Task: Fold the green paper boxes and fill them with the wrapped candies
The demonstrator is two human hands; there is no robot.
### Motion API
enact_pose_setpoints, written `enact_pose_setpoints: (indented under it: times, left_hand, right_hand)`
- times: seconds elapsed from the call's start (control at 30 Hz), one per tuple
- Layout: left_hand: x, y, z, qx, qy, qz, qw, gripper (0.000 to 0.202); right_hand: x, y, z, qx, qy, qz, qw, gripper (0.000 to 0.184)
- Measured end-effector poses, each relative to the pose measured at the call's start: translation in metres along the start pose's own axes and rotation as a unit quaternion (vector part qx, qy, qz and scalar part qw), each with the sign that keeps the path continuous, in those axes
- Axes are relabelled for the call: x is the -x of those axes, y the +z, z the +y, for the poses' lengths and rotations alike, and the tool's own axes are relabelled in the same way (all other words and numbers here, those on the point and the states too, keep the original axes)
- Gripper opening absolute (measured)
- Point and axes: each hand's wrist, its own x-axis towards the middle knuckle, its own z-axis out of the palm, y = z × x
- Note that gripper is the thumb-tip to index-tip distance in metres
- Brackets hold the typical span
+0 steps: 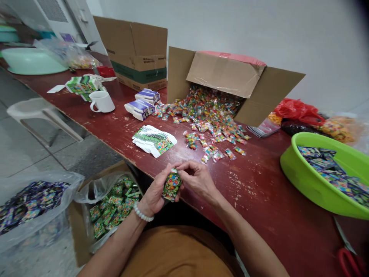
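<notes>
A small green printed candy box (172, 184) is upright in my left hand (157, 190), whose fingers wrap round its sides. My right hand (198, 179) pinches at the box's white top edge with thumb and forefinger; whether a candy is between them I cannot make out. Just beyond my hands lies a fanned stack of flat green cartons (155, 140) on the red table (245, 192). Small clear-wrapped colourful candies (213, 134) spill toward me from a tipped cardboard box (227, 73).
On the right are a lime-green basin (291, 165) of dark packets and red-handled scissors (350, 257). A white mug (102, 102) and purple cartons (141, 109) stand further back. Lower left are a carton (76, 231) of green boxes, a clear bag (69, 179) of purple ones and a stool (31, 107).
</notes>
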Motion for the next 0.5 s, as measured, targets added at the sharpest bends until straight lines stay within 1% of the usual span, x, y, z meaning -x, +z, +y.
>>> enact_pose_setpoints:
  times: [0.07, 0.1, 0.13, 0.17, 0.23, 0.27, 0.3, 0.33, 0.4, 0.5]
  left_hand:
    - [-0.001, 0.0, 0.001, 0.031, -0.025, 0.013, 0.999, 0.04]
    - [-0.002, 0.001, 0.001, 0.046, -0.038, 0.021, 0.998, 0.038]
    - [-0.002, 0.001, 0.002, 0.061, -0.046, 0.029, 0.997, 0.037]
    - [-0.003, 0.002, 0.003, 0.075, -0.049, 0.036, 0.995, 0.035]
    - [-0.005, 0.004, 0.004, 0.099, -0.038, 0.046, 0.993, 0.036]
    - [-0.006, 0.005, 0.005, 0.105, -0.027, 0.051, 0.993, 0.037]
    - [-0.006, 0.005, 0.005, 0.104, -0.015, 0.058, 0.993, 0.038]
    - [-0.007, 0.006, 0.004, 0.097, -0.004, 0.066, 0.993, 0.039]
    - [-0.007, 0.005, 0.0, 0.073, 0.024, 0.085, 0.993, 0.042]
    - [-0.006, 0.0, -0.01, 0.02, 0.059, 0.101, 0.993, 0.049]
  right_hand:
    - [0.005, -0.001, -0.002, 0.09, -0.075, -0.033, 0.993, 0.009]
    - [0.008, 0.0, -0.002, 0.136, -0.111, -0.05, 0.983, 0.008]
    - [0.011, 0.001, -0.001, 0.186, -0.141, -0.061, 0.971, 0.016]
    - [0.014, 0.003, 0.001, 0.238, -0.159, -0.065, 0.956, 0.033]
    - [0.019, 0.009, 0.007, 0.341, -0.17, -0.064, 0.922, 0.073]
    - [0.021, 0.013, 0.01, 0.383, -0.17, -0.057, 0.906, 0.087]
    - [0.021, 0.016, 0.014, 0.414, -0.169, -0.046, 0.893, 0.093]
    - [0.021, 0.018, 0.017, 0.431, -0.172, -0.035, 0.885, 0.093]
    - [0.018, 0.021, 0.022, 0.431, -0.185, -0.017, 0.883, 0.084]
    - [0.012, 0.025, 0.025, 0.385, -0.183, -0.019, 0.904, 0.073]
